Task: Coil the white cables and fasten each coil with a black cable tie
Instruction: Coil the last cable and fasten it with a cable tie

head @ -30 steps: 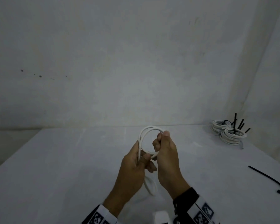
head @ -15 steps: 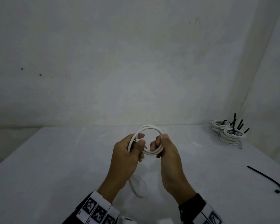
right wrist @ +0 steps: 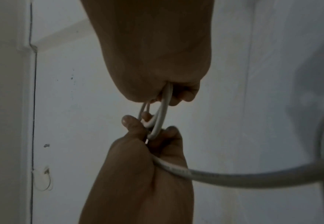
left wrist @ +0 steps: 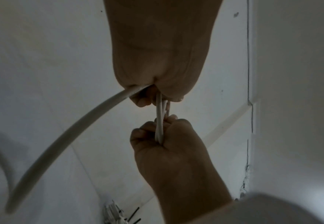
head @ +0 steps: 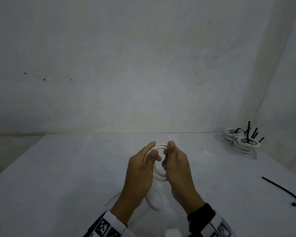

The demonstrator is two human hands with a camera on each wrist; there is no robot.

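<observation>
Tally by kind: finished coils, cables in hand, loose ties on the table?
Finished coils: 2
Cable being coiled, gripped by left hand and right hand: 1
Loose tie: 1
Total: 4

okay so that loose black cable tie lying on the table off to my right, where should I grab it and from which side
Probably the straight middle of the black cable tie, pinched from above with the right hand. It lies flat on the table, so only its top is open; its hooked near end would snag.

2 tied coils (head: 240, 140), 1 loose tie (head: 283, 192)
</observation>
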